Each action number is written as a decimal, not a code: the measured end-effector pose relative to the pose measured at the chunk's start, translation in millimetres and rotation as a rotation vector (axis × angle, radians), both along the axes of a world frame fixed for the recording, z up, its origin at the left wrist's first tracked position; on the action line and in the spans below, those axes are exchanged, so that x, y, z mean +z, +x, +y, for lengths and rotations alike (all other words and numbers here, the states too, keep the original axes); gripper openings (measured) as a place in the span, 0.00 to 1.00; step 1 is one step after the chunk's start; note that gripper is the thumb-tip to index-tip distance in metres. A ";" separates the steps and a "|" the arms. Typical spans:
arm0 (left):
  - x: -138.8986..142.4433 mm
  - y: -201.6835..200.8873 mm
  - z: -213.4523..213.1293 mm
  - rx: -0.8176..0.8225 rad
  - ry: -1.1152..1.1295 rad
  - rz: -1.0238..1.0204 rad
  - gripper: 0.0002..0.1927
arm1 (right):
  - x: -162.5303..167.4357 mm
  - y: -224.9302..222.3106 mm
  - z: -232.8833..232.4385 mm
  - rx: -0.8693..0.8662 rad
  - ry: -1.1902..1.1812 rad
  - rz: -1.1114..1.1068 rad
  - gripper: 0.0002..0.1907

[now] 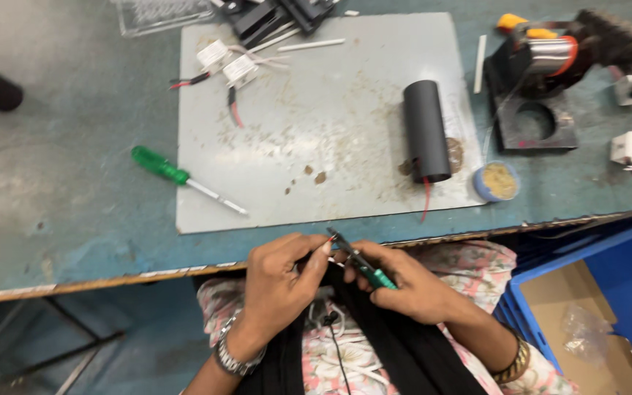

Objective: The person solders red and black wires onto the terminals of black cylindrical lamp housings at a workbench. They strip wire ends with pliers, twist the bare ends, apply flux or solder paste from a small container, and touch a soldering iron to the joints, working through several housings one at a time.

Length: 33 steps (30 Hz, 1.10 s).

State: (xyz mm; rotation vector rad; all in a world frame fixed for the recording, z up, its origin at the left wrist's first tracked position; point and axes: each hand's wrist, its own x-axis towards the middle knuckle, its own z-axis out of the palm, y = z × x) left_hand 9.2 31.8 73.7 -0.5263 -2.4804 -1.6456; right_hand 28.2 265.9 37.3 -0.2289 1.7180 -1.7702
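Two hands, one cutter, one wire

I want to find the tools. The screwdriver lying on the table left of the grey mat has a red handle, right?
Not quite. The screwdriver does lie on the table by the left edge of the grey mat, but its handle is green, not red. The head view shows it.

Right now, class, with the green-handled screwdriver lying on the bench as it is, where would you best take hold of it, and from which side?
Grip the green-handled screwdriver by its thick green plastic handle, probably coming from above and the left. The handle lies on the bare blue bench with open space around it. The thin metal shaft slants down to the right over the grey mat, which gives little to hold.
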 end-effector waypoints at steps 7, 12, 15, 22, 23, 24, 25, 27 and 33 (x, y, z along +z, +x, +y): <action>-8.4 2.2 -11.6 0.030 0.048 -0.026 0.07 | 1.3 -4.7 -5.0 -0.014 -0.058 -0.029 0.35; -11.1 5.4 -27.7 0.081 0.165 -0.001 0.08 | 25.0 -53.4 -3.7 0.023 -0.054 0.380 0.39; -10.3 7.4 -37.3 0.138 0.192 0.001 0.07 | 28.5 -115.7 -20.2 0.093 0.143 0.557 0.42; -15.2 21.1 -51.9 0.251 0.227 -0.204 0.07 | -10.2 -221.7 -112.5 0.007 0.926 1.072 0.38; -16.3 22.8 -52.6 0.255 0.235 -0.179 0.06 | -12.4 -226.9 -120.2 -0.014 0.932 1.148 0.40; -17.1 23.9 -54.0 0.252 0.242 -0.157 0.06 | -13.3 -226.9 -124.2 -0.038 0.943 1.219 0.43; -17.2 24.3 -56.0 0.272 0.249 -0.142 0.06 | -13.3 -222.2 -125.1 -0.046 0.861 1.260 0.43; -15.1 23.4 -64.7 0.298 0.264 -0.121 0.05 | -8.5 -204.4 -119.0 -0.071 0.709 1.328 0.42; 1.7 23.9 -115.3 0.596 0.104 0.128 0.03 | 10.1 -77.0 -57.5 -0.026 0.367 1.040 0.28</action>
